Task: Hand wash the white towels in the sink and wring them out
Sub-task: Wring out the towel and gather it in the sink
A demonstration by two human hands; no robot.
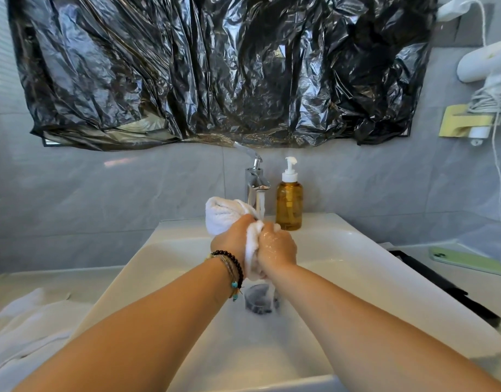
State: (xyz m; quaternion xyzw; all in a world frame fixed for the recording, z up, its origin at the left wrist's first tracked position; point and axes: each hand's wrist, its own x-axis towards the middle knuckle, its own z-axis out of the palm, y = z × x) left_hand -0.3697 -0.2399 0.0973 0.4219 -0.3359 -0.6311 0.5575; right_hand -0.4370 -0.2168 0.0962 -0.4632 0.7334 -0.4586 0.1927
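Crinkled black plastic sheet (215, 66) hangs high above the grip, likely masking a mirror. Below the clenched fists spreads the glossy white sink basin (342, 264), there to catch the run-off. Off to the lower left, soft white towels (31, 321) wait on the counter. Between the fists, a wet terry towel (253, 244) is bunched: left hand (230, 241) and soapy right hand (277, 247) both curl tight around it, directly under the faucet (256, 176) stream, rinsing, I'd judge. Amber pump bottle (289, 205) stands just behind.

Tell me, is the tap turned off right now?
No, a stream of water runs from the faucet down toward the white towel that both hands grip.
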